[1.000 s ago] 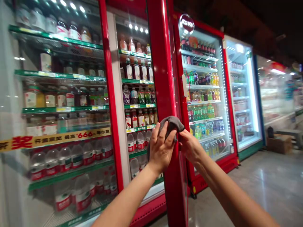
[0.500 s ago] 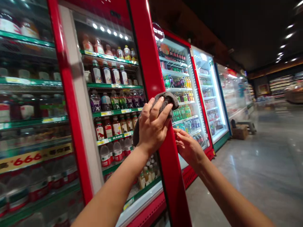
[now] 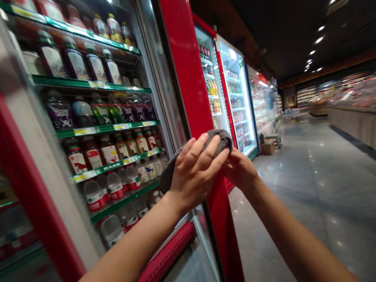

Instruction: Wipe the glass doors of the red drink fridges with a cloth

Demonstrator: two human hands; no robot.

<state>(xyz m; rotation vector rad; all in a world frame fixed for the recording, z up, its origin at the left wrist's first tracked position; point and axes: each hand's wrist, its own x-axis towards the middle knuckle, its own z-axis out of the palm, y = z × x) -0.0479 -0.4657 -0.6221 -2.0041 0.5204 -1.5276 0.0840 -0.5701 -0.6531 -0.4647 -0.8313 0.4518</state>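
Note:
My left hand (image 3: 198, 168) is wrapped over a dark grey cloth (image 3: 173, 170), pressing it on the red door frame (image 3: 188, 74) of a drinks fridge. Part of the cloth bunches out above my fingertips and part hangs on the glass side to the left. At the outer edge of the frame is my right hand (image 3: 242, 170), fingers bent inward beside the cloth's right end. Its fingertips are partly hidden, so whether they pinch the cloth or the frame edge is unclear. The glass door stands ajar at an angle to the fridge.
Bottles (image 3: 110, 150) fill the green-edged shelves (image 3: 126, 205) behind and left of the door. A pale post and a red frame (image 3: 32, 196) rise at the left. More lit fridges (image 3: 237, 94) line the wall beyond. A cardboard box (image 3: 267, 147) sits on the shiny floor (image 3: 293, 188).
The view has shifted right and nearer to the shelves, and the door appears swung further out. My right hand has come up against the cloth's end; my left hand keeps the cloth on the frame.

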